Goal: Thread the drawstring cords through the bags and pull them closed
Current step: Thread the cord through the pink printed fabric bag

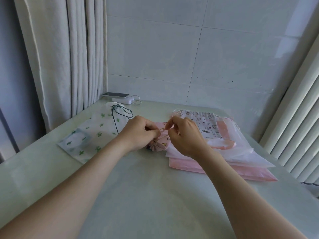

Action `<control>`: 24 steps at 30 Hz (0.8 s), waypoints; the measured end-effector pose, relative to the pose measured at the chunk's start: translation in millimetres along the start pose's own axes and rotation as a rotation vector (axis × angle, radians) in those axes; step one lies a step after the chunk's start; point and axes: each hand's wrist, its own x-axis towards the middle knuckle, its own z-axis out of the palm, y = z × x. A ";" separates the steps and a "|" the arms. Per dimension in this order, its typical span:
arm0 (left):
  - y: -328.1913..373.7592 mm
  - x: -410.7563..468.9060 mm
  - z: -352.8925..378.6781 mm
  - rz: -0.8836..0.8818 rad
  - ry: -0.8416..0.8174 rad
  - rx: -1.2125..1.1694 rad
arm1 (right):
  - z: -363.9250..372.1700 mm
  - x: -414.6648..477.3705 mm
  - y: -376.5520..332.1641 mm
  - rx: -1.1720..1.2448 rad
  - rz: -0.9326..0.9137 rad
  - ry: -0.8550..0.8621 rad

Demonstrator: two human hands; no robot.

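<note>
Over the desk (155, 195), the left hand (140, 133) and right hand (185, 135) each pinch the pink cord (162, 129) in curled fingers, just above a small pink bag (156, 146) (mouth gathered tight). A cactus-print bag (93, 135) lies to the left, a stack of pink bags (233, 152) to the right, and a phone (115, 95) farthest back.

We look across a pale glossy table (155, 195) set against a white tiled wall (189, 49). A grey pleated curtain (69, 57) hangs along the table's left edge. By its right edge stands what may be a white ribbed radiator (296, 126). The light is cool and even.
</note>
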 end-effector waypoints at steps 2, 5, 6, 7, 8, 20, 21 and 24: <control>0.4 -0.2 -0.6 0.001 0.010 0.027 | -2.3 0.8 -3.8 0.083 0.057 -0.012; 4.1 -4.0 -1.2 0.033 0.035 0.132 | -3.6 3.8 -8.1 0.309 0.183 -0.014; 5.8 -5.0 -1.4 0.045 0.032 0.166 | -4.6 4.1 -9.4 0.412 0.218 -0.019; 7.5 -5.6 -1.6 0.056 0.025 0.191 | -5.6 3.9 -11.2 0.518 0.250 -0.028; 9.1 -6.2 -2.0 0.066 0.011 0.210 | -6.0 3.3 -13.3 0.618 0.276 -0.037; 15.6 -11.7 -2.1 0.155 -0.147 0.316 | -2.6 1.4 -23.7 0.927 0.380 0.048; 14.9 -11.2 -2.4 0.148 -0.143 0.305 | -3.9 1.7 -23.2 0.965 0.369 0.089; 7.7 -9.5 -2.6 0.087 -0.159 0.219 | -4.3 4.3 -16.2 0.888 0.249 0.200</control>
